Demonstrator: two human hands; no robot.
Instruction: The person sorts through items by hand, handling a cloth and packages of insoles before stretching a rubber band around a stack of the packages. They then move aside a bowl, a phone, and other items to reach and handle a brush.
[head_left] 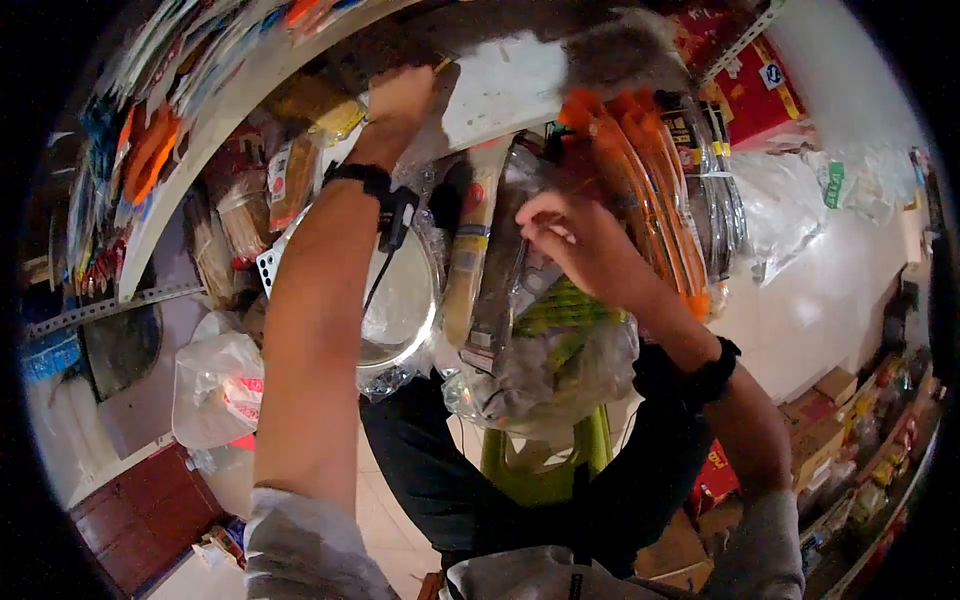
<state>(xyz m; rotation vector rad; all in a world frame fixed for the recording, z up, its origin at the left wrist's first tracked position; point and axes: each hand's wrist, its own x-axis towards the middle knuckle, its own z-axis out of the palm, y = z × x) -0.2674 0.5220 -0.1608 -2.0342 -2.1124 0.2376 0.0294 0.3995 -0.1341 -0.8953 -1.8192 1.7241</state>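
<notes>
My left hand (400,97) is reached far forward, closed, beside a white flat panel (505,85). A small yellow tip shows by its fingers; what they hold I cannot make out. My right hand (572,245) hovers over the packaged goods with its fingers curled together; anything in them is too small to tell. Below and left of it lie a long dark packet in clear plastic (495,310) and a pale flat brush-like item (468,250). A round, shiny-rimmed disc (400,310) sits under my left forearm. Orange-handled items in plastic (650,190) lie to the right.
A green plastic stool (545,465) stands between my legs, with crumpled clear plastic above it. White plastic bags (790,205) lie at the right. Goods crowd a curved shelf edge (185,190) at the left. Cardboard boxes (820,420) line the lower right.
</notes>
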